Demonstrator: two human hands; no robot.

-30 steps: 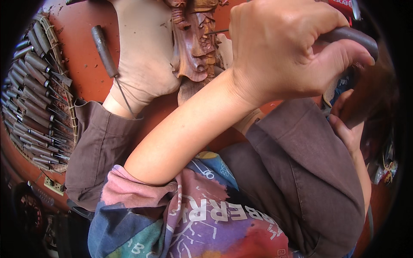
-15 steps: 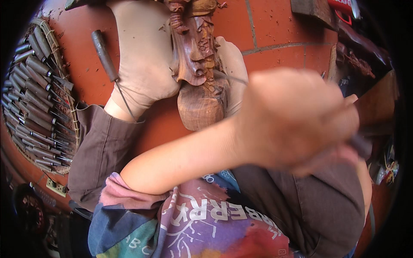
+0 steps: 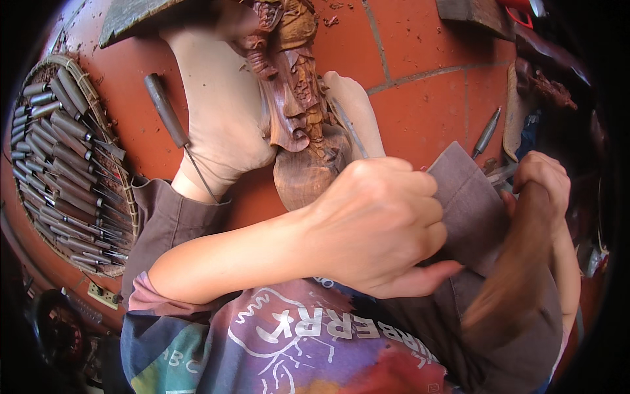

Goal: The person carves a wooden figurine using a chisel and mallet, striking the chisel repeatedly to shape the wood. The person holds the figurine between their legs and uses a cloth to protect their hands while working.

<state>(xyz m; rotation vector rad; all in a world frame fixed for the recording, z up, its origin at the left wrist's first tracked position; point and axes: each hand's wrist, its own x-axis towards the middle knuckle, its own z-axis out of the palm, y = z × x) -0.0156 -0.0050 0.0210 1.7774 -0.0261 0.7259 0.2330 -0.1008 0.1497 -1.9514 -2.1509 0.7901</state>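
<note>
My left hand (image 3: pixel 387 223) is closed in a fist around a chisel (image 3: pixel 349 128); its thin metal shank sticks out toward the carving, and its handle is hidden in the fist. At the right, my right hand (image 3: pixel 543 178) grips a long brown wooden mallet (image 3: pixel 515 276), blurred and slanting down over my thigh. The reddish-brown carved wooden figure (image 3: pixel 289 108) lies between my feet, its rounded uncarved base (image 3: pixel 305 177) nearest me. The chisel shank reaches beside the figure's lower end; whether its tip touches the wood I cannot tell.
Several dark-handled chisels fill a woven basket (image 3: pixel 131 197) at the left. Another chisel (image 3: pixel 164 108) leans by my left ankle. A dark pointed tool (image 3: pixel 487 133) lies at the right on the tiled floor (image 3: pixel 426 105). Wooden boards (image 3: pixel 476 16) lie at the far side.
My left hand has moved left from over the right side, its grip now turned toward the carving. My right hand and the mallet have come into plain view.
</note>
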